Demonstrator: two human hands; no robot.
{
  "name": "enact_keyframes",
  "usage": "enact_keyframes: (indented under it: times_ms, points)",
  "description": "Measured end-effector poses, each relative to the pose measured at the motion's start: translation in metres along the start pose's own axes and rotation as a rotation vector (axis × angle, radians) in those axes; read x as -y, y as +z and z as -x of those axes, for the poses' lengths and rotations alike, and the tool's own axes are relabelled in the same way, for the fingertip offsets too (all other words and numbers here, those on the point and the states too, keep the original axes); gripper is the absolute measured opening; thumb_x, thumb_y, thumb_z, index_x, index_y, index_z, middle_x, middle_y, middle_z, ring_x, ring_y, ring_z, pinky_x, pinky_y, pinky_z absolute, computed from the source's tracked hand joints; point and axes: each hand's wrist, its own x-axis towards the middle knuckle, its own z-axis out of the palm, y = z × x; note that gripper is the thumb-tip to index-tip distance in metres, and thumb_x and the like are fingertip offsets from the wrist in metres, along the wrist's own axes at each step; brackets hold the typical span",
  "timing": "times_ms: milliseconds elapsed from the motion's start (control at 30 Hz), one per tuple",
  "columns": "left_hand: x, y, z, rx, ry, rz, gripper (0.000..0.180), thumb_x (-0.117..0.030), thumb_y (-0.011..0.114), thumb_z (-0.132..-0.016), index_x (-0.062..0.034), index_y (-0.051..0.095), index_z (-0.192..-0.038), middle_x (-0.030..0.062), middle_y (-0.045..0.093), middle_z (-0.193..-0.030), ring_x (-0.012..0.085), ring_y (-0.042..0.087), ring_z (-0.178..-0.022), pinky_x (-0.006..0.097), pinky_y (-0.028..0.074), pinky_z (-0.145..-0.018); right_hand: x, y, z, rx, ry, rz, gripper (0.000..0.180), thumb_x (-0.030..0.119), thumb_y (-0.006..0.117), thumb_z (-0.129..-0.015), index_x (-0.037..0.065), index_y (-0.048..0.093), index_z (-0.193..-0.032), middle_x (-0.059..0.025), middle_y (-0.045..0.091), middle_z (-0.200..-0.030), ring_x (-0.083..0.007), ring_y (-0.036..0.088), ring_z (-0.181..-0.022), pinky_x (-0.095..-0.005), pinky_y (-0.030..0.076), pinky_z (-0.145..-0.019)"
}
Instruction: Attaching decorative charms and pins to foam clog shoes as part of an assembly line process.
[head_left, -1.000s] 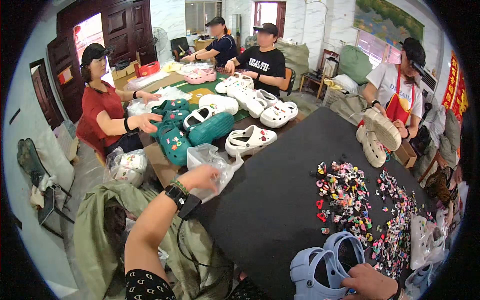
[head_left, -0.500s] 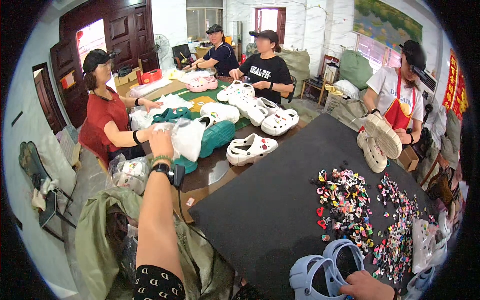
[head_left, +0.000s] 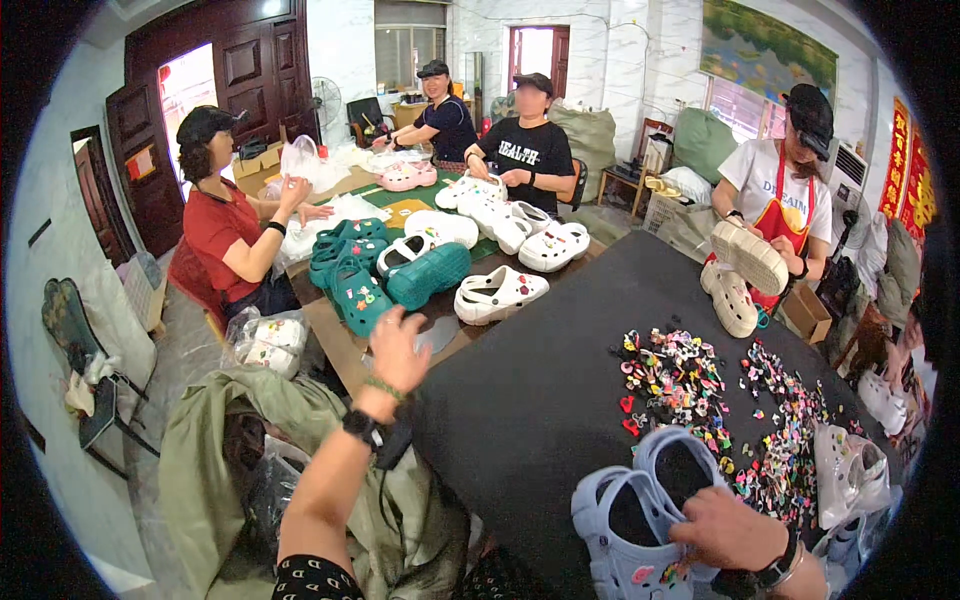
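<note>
A pair of light blue clogs (head_left: 622, 528) lies at the near edge of the black-topped table, with colourful shoe charms on the front one. My right hand (head_left: 728, 528) is closed on the side of this pair, its fingertips hidden against the clogs. My left hand (head_left: 398, 352) hovers empty with fingers apart, just short of the teal clogs (head_left: 358, 296) on the neighbouring table. A white clog (head_left: 500, 295) with charms rests beyond it to the right. Loose shoe charms (head_left: 675, 378) are heaped beyond the blue clogs.
The black table (head_left: 530, 400) meets a brown one stacked with white clogs (head_left: 440, 228). A green sack (head_left: 210, 440) hangs open at lower left. Bagged clogs (head_left: 850, 475) lie at right. Several co-workers sit around; one at right handles beige clogs (head_left: 735, 300).
My left hand has let go of a clear plastic bag and drawn back to the right and nearer. My right hand has come further into view, with the blue clogs shifted slightly.
</note>
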Motion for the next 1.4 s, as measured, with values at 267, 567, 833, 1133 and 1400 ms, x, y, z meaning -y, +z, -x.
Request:
enact_keyframes:
  times_ms: [267,567,833,1133,1400]
  points:
    - [-0.135,-0.052,0.116,0.131,0.227,0.496,0.036,-0.021,0.071,-0.08,-0.0084,0.065,-0.113,0.0196,0.055,-0.128,0.0393,0.049,-0.122,0.049,0.039,-0.105,0.005,-0.005,-0.031,-0.129,-0.015,0.231,0.027,0.031,0.073,-0.074,0.019,0.065,-0.096,-0.0064,0.055,-0.095,-0.0278,0.053,-0.103,-0.0523,0.037,-0.091]
    - [-0.203,-0.1,0.176,0.239,0.263,0.611,0.039,-0.02,0.071,-0.084,-0.0091,0.062,-0.12,0.0176,0.053,-0.131,0.0385,0.046,-0.127,0.049,0.038,-0.106,0.029,0.015,-0.019,-0.393,0.111,0.089,0.056,0.017,0.076,-0.075,0.021,0.056,-0.127,-0.0191,0.039,-0.144,-0.0383,0.042,-0.13,-0.0538,0.037,-0.101]
    - [-0.247,-0.108,0.197,0.262,0.407,0.641,0.039,-0.017,0.069,-0.085,-0.0072,0.06,-0.122,0.0179,0.053,-0.131,0.0371,0.047,-0.126,0.047,0.04,-0.104,0.073,0.082,0.039,-0.635,0.37,-0.359,0.073,0.018,0.084,-0.067,0.014,0.051,-0.132,-0.0268,0.03,-0.148,-0.0473,0.038,-0.131,-0.0512,0.036,-0.105]
    - [-0.27,-0.078,0.17,0.497,0.322,0.734,0.051,-0.027,0.065,-0.087,0.0028,0.053,-0.126,0.0228,0.058,-0.125,0.0369,0.055,-0.118,0.042,0.043,-0.101,0.102,0.149,0.063,-0.806,0.579,-0.57,0.071,0.019,0.081,-0.071,0.007,0.048,-0.132,-0.0239,0.042,-0.138,-0.0424,0.044,-0.124,-0.0498,0.037,-0.104]
    - [-0.293,-0.061,0.128,0.829,0.136,0.691,0.043,-0.038,0.063,-0.091,0.0041,0.065,-0.094,0.0234,0.063,-0.077,0.0305,0.066,-0.07,0.039,0.048,-0.063,0.095,0.149,0.065,-0.759,0.485,-0.687,0.06,0.013,0.075,-0.079,0.001,0.045,-0.13,-0.0237,0.052,-0.128,-0.04,0.051,-0.118,-0.0441,0.042,-0.102]
